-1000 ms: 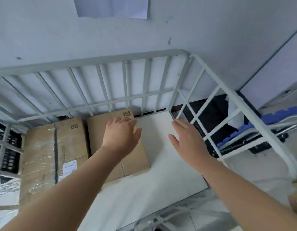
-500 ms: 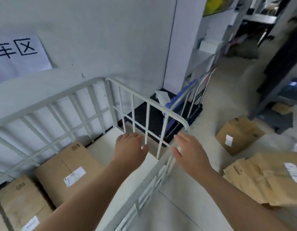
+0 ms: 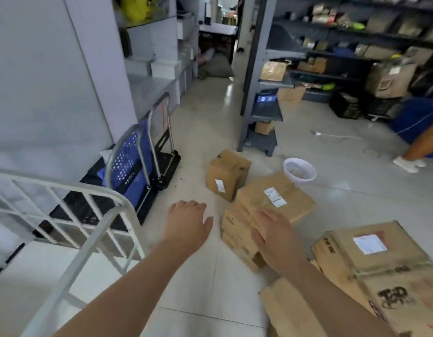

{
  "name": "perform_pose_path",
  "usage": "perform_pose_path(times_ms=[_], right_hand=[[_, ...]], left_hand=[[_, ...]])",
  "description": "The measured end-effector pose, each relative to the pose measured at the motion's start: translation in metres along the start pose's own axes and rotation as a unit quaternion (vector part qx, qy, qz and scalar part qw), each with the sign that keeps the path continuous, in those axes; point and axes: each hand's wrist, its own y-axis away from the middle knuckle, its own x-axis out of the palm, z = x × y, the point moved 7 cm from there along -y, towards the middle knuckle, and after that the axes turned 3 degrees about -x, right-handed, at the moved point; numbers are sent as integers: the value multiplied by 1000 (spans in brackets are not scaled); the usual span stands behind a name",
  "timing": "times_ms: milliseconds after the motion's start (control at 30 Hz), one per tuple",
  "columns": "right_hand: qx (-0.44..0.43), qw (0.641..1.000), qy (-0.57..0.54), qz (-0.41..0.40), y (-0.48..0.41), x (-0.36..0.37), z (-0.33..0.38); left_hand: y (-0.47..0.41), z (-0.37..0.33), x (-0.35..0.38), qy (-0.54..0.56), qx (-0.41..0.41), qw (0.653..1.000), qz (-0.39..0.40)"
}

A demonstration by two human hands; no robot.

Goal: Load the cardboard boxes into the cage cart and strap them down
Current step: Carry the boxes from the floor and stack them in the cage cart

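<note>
Several cardboard boxes lie on the tiled floor to my right. A small upright box (image 3: pixel 226 175) stands farthest, a flat labelled box (image 3: pixel 275 198) sits on another box beside it, and a large printed box (image 3: pixel 385 271) is at the lower right. The white cage cart (image 3: pixel 94 222) shows only its corner rails at the lower left. My left hand (image 3: pixel 186 223) is stretched out, fingers straight, over bare floor and holds nothing. My right hand (image 3: pixel 275 235) is likewise open and reaches toward the stacked boxes; touching or not, I cannot tell.
A folded blue and black platform trolley (image 3: pixel 135 171) leans by the wall behind the cart. A white basket (image 3: pixel 299 170) stands on the floor. Grey shelving (image 3: pixel 264 98) full of goods lines the back right. Another person's leg and shoe (image 3: pixel 414 154) are at the far right.
My view has swung right, from the boxes inside the cart to the boxes on the floor. Both empty hands moved out of the cart and now reach toward the floor stack.
</note>
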Motion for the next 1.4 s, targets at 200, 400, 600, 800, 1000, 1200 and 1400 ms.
perform_pose_path(times_ms=[200, 400, 600, 800, 1000, 1200, 1400], right_hand=[[141, 989, 13, 33, 34, -13, -144], [278, 961, 6, 3, 86, -24, -236], [404, 915, 4, -18, 130, -29, -300], [510, 859, -7, -45, 178, -29, -329], [579, 811, -7, -89, 231, -20, -341], [624, 774, -45, -100, 285, 26, -368], [645, 757, -71, -72, 325, 81, -433]], left_hand=[[-55, -139, 43, 0, 96, 995, 24], [-93, -240, 91, -31, 202, 976, 74], [-121, -332, 120, -52, 318, 941, 100], [-126, -399, 152, -17, 406, 904, 131], [-102, -446, 191, -9, 475, 864, 166], [-81, -456, 251, -24, 456, 874, 166], [-88, -486, 316, -70, 410, 896, 157]])
